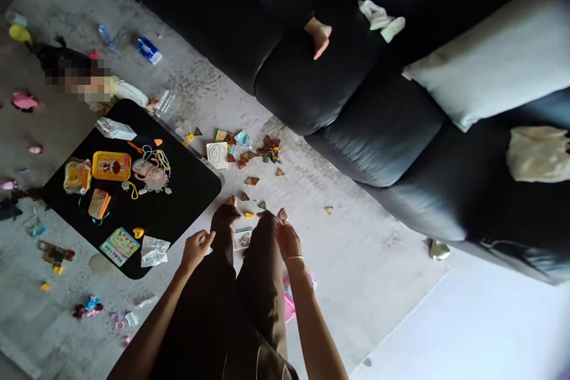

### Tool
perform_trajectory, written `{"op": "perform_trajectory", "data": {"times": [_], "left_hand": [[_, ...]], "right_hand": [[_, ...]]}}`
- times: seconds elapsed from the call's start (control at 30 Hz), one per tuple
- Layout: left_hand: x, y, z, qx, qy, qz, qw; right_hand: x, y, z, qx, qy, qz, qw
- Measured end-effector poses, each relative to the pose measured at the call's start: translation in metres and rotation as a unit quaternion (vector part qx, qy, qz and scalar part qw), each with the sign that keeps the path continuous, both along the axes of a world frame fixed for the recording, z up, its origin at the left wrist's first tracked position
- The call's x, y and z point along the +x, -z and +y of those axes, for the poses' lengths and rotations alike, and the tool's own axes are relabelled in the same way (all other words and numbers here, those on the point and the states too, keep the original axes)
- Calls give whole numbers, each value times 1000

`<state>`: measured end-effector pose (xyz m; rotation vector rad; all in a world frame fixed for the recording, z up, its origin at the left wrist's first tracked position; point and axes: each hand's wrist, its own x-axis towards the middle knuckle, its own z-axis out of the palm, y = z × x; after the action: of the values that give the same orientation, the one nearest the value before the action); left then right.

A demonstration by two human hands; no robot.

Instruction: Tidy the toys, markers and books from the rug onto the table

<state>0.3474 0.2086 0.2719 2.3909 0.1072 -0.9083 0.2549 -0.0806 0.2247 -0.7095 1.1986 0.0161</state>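
The left hand [196,251] was curled around a small whitish thing [202,239], held above the lap just off the lower right edge of the black desk [191,190]; what the thing was could not be told. The right hand [289,241], with a bracelet [294,257] at the wrist, pinched a thin pale strip [272,214] over the right knee, well apart from the desk's right corner.

Along the lower right edge, near the bottom corner, a crumpled white sheet [155,251] lay partly past the rim, beside a colourful booklet [119,246] and a small heart-shaped piece [138,232]. An orange toy [99,203] lay further in, with a yellow tray [111,166] and a wrapped packet [77,176] toward the upper left edge. A white box [116,129] rested near the top corner, and a pinkish figure [152,174] near the upper right edge.

On the floor, just beyond the right corner, lay a notepad [217,155] and several brown triangular pieces [252,180].
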Motion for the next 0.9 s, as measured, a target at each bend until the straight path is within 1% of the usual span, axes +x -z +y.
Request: {"op": "perform_trajectory", "data": {"times": [0.07, 0.13, 0.2, 0.27, 0.3, 0.33, 0.4, 0.47, 0.53, 0.57, 0.6, 0.63, 0.67, 0.7, 0.73, 0.77, 0.83, 0.9], "left_hand": [[5, 6, -1, 39, -53, 10, 998], [8, 13, -13, 73, -110, 18, 991], [9, 23, -37, 102, -170, 26, 980], [7, 37, -72, 116, -240, 25, 964], [7, 47, -93, 119, -276, 24, 953], [5, 59, -114, 120, -310, 22, 943], [2, 89, -156, 113, -358, 29, 926], [-1, 124, -195, 99, -379, 53, 918], [-1, 162, -226, 69, -397, 71, 912], [1, 183, -237, 52, -409, 75, 908], [4, 207, -244, 36, -425, 75, 901], [8, 234, -248, 22, -444, 71, 893], [14, 264, -247, 10, -467, 65, 882], [20, 299, -243, 2, -492, 56, 869], [27, 338, -236, -5, -520, 46, 853], [35, 381, -227, -10, -547, 33, 836], [52, 472, -206, -19, -598, -4, 801], [75, 562, -184, -31, -631, -64, 772]], "right_hand": [[2, 1, -52, -23, -30, 52, 998], [14, 9, -102, -45, -81, 83, 992], [35, 23, -148, -58, -146, 92, 983], [59, 44, -190, -66, -216, 95, 970], [70, 55, -210, -70, -249, 97, 961], [79, 66, -228, -74, -279, 101, 952], [92, 86, -265, -89, -331, 113, 933], [101, 103, -300, -113, -378, 123, 911], [115, 123, -327, -140, -431, 122, 883], [125, 136, -336, -152, -460, 114, 867], [138, 154, -339, -162, -492, 99, 850], [154, 177, -337, -170, -524, 78, 831], [172, 205, -329, -175, -557, 51, 810], [191, 239, -314, -179, -589, 19, 788], [212, 278, -294, -184, -618, -17, 764], [234, 320, -268, -189, -645, -55, 739], [278, 409, -205, -204, -685, -133, 686], [321, 495, -137, -225, -708, -207, 637]]}}
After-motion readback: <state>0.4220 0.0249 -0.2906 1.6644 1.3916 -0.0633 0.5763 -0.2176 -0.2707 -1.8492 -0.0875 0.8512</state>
